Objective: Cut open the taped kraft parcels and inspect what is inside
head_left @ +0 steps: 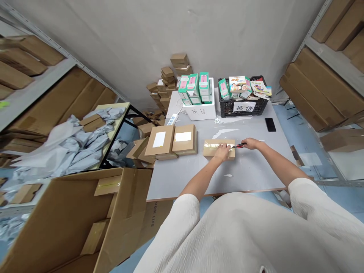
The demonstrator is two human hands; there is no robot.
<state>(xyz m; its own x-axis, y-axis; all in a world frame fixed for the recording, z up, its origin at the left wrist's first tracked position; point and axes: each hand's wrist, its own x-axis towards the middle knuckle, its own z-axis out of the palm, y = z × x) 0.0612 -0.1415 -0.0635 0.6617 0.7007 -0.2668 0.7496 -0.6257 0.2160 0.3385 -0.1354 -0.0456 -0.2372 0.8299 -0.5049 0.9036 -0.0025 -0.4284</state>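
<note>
Room to pass on counter (176,178), front-L of taped box (209,152). White bin (199,112) & black crate (226,109) block the back — 2 labelled boxes (185,147), mid-L.

So this table (182,178) is plain grey with a brownish front edge, and it's pretty busy. Clock-wise, 12 being the far side: taped carton (210,148) about dead centre, white bin (200,112) at 11, black crate (227,110) at 1, phone (270,124) lying flat at 2. Two labelled cardboard boxes (166,142) sit side by side at 9, with what looks like a power strip (173,119) at 10. Whitish scraps (226,131) around 12, plus a small one at 6.
</note>
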